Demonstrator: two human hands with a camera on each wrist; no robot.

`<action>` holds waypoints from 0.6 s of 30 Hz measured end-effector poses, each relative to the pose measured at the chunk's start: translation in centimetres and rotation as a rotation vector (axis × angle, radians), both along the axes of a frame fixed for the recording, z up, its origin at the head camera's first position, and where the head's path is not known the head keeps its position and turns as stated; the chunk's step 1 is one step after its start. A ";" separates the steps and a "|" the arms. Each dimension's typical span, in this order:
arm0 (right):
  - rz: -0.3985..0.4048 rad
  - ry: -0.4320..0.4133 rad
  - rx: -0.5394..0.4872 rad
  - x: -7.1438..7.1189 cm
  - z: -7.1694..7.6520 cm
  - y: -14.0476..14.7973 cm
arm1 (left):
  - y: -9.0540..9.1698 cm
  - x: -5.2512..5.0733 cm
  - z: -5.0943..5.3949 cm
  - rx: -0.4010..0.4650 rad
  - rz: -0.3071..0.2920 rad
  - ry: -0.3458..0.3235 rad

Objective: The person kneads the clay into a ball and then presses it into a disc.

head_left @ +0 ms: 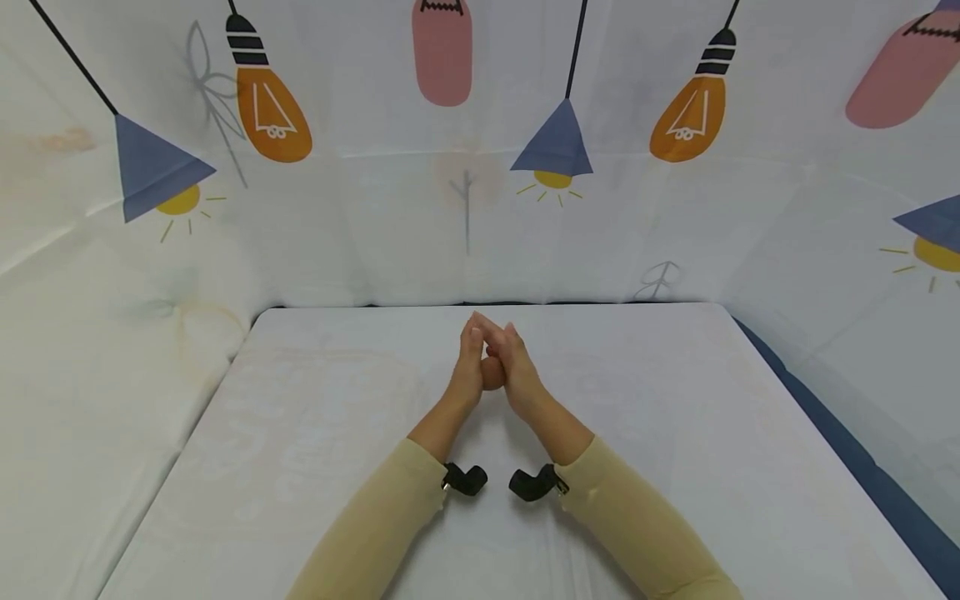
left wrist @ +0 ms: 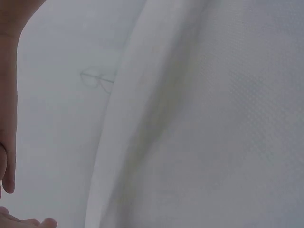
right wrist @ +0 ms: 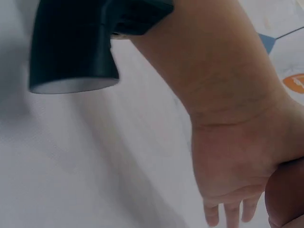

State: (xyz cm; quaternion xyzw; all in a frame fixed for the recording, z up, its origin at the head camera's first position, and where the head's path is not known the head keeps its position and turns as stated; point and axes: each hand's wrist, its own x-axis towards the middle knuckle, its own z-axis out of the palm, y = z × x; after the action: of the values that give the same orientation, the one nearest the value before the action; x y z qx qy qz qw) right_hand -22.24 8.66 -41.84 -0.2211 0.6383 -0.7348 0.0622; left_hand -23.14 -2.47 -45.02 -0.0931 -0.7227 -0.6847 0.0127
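Observation:
Both hands come together over the far middle of the table (head_left: 360, 500), tips meeting like a steep roof. The left hand (head_left: 467, 367) leans in from the left with its thumb upward; the left wrist view catches only an edge of the left hand (left wrist: 7, 109). Opposite it is the right hand (head_left: 521, 371), and several straight fingers (right wrist: 232, 213) extend from its palm in the right wrist view. Low between the palms sits a small rounded reddish-brown thing (head_left: 492, 373), touching or nearly touching both. Its kind cannot be told, and the hands partly hide it.
A black wrist camera (head_left: 467, 480) sits at the left cuff and another black camera (head_left: 534, 483) at the right. Behind the table hangs a white cloth (head_left: 375, 225) printed with lamps and bulbs. Dark blue fabric (head_left: 840, 433) shows along the right edge.

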 end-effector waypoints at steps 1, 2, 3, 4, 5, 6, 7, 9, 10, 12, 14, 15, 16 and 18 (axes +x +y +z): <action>-0.014 0.001 -0.002 -0.1 0.1 0.1 | 0.0 0.0 0.0 -0.020 -0.017 0.002; -0.029 -0.001 -0.003 -0.1 0.1 0.1 | 0.1 0.1 0.0 -0.037 -0.035 -0.001; -0.046 0.002 -0.004 -0.2 0.2 0.2 | 0.1 0.1 -0.1 -0.051 -0.054 -0.004; -0.063 -0.001 -0.007 -0.2 0.3 0.2 | 0.2 0.2 -0.1 -0.068 -0.069 -0.008; -0.075 -0.004 -0.008 -0.3 0.3 0.3 | 0.2 0.2 -0.1 -0.073 -0.083 -0.003; -0.084 -0.005 -0.017 -0.4 0.4 0.3 | 0.3 0.3 -0.2 -0.076 -0.098 0.000; -0.093 -0.007 -0.023 -0.5 0.4 0.3 | 0.4 0.4 -0.2 -0.079 -0.109 0.000; -0.110 -0.011 -0.040 -0.7 0.5 0.3 | 0.5 0.4 -0.3 -0.079 -0.129 0.006; -0.116 -0.017 -0.048 -0.8 0.5 0.3 | 0.5 0.5 -0.4 -0.081 -0.133 0.012; -0.135 -0.025 -0.060 -1.0 0.5 0.3 | 0.6 0.6 -0.4 -0.077 -0.146 0.018; -0.162 -0.045 -0.058 -1.3 0.5 0.3 | 0.6 0.6 -0.4 -0.081 -0.157 0.022; -0.176 -0.055 -0.054 -1.5 0.5 0.3 | 0.6 0.7 -0.4 -0.082 -0.162 0.026; -0.191 -0.067 -0.049 -1.6 0.5 0.3 | 0.6 0.8 -0.4 -0.080 -0.167 0.031; -0.220 -0.091 -0.034 -2.0 0.5 0.3 | 0.6 1.0 -0.3 -0.069 -0.183 0.042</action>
State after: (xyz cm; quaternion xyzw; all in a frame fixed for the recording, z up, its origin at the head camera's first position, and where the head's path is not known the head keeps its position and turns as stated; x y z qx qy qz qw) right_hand -24.21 9.00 -41.32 -0.1173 0.6427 -0.7570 0.0063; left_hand -22.18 -1.83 -45.33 -0.1734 -0.7339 -0.6557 -0.0379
